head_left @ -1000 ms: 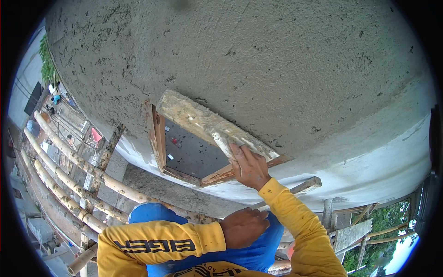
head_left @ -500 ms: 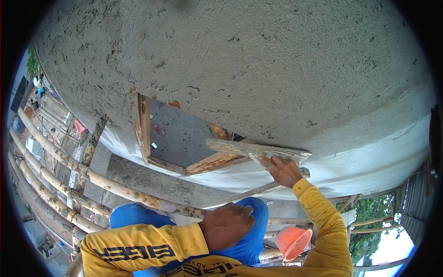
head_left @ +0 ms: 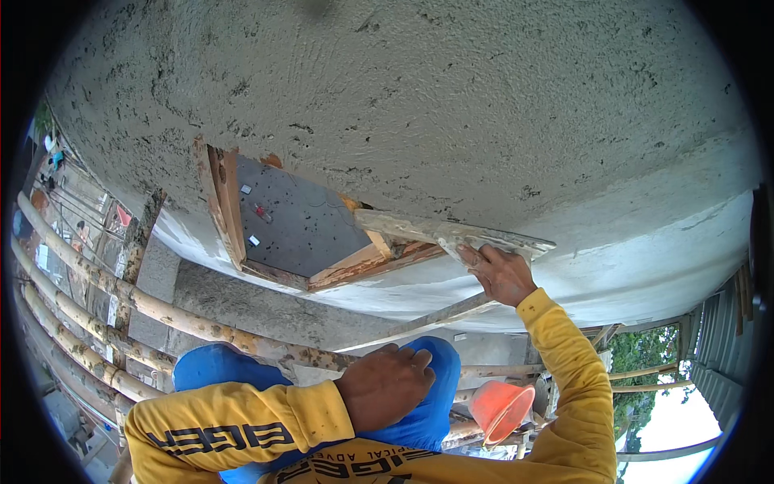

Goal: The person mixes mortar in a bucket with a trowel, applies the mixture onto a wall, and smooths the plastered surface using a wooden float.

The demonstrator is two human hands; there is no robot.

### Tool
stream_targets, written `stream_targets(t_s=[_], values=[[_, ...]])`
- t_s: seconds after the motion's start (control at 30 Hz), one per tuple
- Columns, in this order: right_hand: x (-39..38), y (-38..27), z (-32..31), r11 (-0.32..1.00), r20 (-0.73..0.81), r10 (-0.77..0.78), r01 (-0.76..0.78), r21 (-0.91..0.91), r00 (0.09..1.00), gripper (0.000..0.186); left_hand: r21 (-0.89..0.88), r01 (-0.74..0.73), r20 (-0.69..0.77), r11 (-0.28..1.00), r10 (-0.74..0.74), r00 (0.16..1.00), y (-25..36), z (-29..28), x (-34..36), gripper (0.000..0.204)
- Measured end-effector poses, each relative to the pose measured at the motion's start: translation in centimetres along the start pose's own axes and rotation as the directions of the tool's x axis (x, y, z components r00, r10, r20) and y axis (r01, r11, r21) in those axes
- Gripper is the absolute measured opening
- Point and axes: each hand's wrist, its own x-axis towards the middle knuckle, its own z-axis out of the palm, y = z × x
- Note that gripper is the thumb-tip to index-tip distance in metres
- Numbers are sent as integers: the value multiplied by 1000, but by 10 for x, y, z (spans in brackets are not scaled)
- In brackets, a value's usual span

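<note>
My right hand grips the handle of a long, mortar-smeared plastering float. The float lies against the lower part of a wall of wet grey plaster, beside the right end of a wooden-framed opening. Its left end reaches over the corner of that frame. My left hand rests on my blue-clad knee with its fingers curled in; its palm is hidden, and no tool shows in it.
An orange bucket stands to the right of my knee. Bamboo scaffold poles run along the left and below me. A slanted batten crosses under the float. Below the wet plaster the wall shows a smoother pale band.
The float and my right hand have moved slightly up and right along the wall. My left hand stays on the knee. The whole view has shifted a little.
</note>
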Motion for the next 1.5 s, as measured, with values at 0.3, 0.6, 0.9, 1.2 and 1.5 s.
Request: stream_targets(t_s=[0.3, 0.6, 0.9, 1.2, 1.5], values=[[12, -19, 17, 1000, -38, -8, 8, -7, 999, 66, 12, 42, 70, 999, -43, 997, 3, 3, 6, 20], [92, -78, -3, 990, -344, -39, 82, 110, 938, 72, -19, 2, 5, 1000, -2, 1000, 4, 5, 6, 15], [82, -65, -34, 982, -559, 21, 87, 166, 829, 72, 21, 34, 66, 999, -36, 997, -3, 2, 2, 18], [69, -38, -73, 921, -807, 183, 190, 341, 562, 50, 4, 38, 81, 999, -38, 996, -5, 4, 7, 18], [132, -97, -49, 927, -542, 19, 189, 324, 840, 61, 30, 50, 94, 998, -52, 994, -8, 10, 17, 17]])
